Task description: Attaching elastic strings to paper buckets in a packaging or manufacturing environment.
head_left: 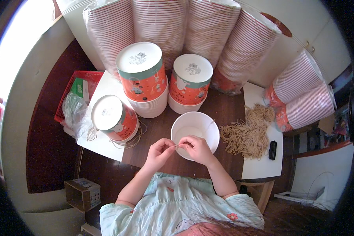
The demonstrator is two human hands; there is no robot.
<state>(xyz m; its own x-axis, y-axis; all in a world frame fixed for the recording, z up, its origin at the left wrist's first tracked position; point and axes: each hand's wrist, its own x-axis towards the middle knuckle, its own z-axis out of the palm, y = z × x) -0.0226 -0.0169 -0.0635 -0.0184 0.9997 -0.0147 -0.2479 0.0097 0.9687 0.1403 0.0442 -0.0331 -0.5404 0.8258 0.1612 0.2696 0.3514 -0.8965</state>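
We have both hands over the near left rim of a white bucket (196,120), which stands mouth up on the brown middle of the desk (228,104), right in front of us. Our left hand (160,152) has its thumb and forefinger pinched together, and our right hand (197,149) does the same just beside it, the two sets of fingertips meeting on a tiny pale bit (176,146) too small for us to make out. At the bucket's far right rim we see a short piece of string (212,122). To the right lies a loose heap of tan string (244,135), with a small black object (272,150) near it. Beyond the bucket stand two upside-down stacks of orange and green buckets (143,84), and a third upside-down stack (124,122) sits to the left with string looped around its foot. Behind them we have tall plastic-wrapped bucket stacks (159,25). Off the desk's left side, a red basket (69,88) holds a green box (79,88).
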